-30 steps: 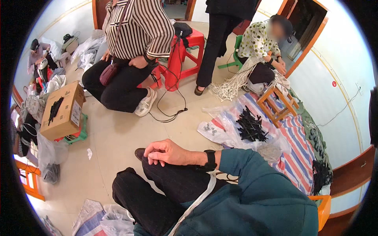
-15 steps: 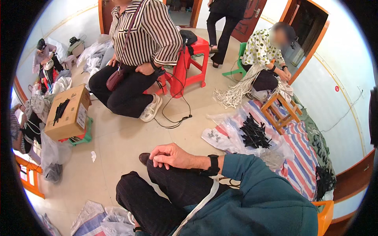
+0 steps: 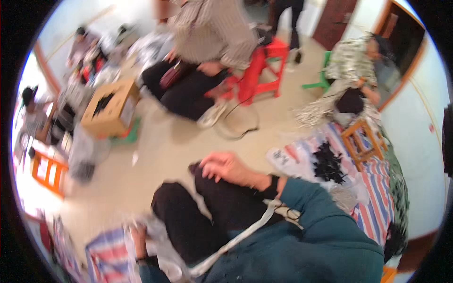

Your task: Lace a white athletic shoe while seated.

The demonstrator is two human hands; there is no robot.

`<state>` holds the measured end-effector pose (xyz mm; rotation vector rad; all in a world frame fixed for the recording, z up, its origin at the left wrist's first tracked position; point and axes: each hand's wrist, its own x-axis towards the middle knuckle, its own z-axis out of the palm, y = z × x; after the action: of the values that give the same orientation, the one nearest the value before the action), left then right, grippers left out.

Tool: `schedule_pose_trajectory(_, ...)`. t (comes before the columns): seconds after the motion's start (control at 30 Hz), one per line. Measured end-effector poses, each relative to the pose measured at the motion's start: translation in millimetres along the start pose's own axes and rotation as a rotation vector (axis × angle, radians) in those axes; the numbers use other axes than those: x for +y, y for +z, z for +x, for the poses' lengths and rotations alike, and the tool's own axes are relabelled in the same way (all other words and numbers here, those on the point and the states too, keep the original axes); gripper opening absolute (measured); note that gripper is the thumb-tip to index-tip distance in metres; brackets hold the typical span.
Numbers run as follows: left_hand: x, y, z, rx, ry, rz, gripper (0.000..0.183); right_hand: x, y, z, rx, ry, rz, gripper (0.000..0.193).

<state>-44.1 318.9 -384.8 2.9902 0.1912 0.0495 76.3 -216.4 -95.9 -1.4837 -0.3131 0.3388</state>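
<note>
My right hand [image 3: 227, 168] rests on my right knee, its fingers loosely bent and apart, with nothing in them. A black band [image 3: 271, 187] circles that wrist. At the lower left my left hand [image 3: 138, 238] reaches down beside my left leg, next to a clear plastic bag [image 3: 163, 243] on a striped sheet [image 3: 106, 254]. Its fingers are smeared by motion, and I cannot make out whether it holds anything. Across my lap runs a white cord or strap [image 3: 236, 239], slanting from the lower middle up to my right forearm.
A striped sheet [image 3: 377, 188] with a pile of black strips [image 3: 329, 162] lies to the right, near a wooden stool [image 3: 361, 141]. Several people sit around. A cardboard box [image 3: 111, 108], red stool [image 3: 269, 70], loose cable [image 3: 238, 137] and orange chair [image 3: 49, 174] stand or lie about.
The view has swung to the left and blurred. My left hand has come into sight beside the plastic bag. My right hand stays on the knee.
</note>
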Motion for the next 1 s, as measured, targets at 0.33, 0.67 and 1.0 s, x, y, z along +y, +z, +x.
schedule_pose_trajectory(0.33,71,-181,-15,0.193,-0.432,-0.984,0.028,10,-10,0,0.03,-0.107,-0.047,0.017)
schedule_pose_trajectory(0.67,84,-224,-19,0.292,-0.368,-1.095,0.031,5,-6,3,0.012,-0.08,-0.102,0.016)
schedule_pose_trajectory(1.0,130,-365,21,0.276,-0.041,-1.134,0.037,2,-1,5,-0.105,0.019,-0.006,0.016)
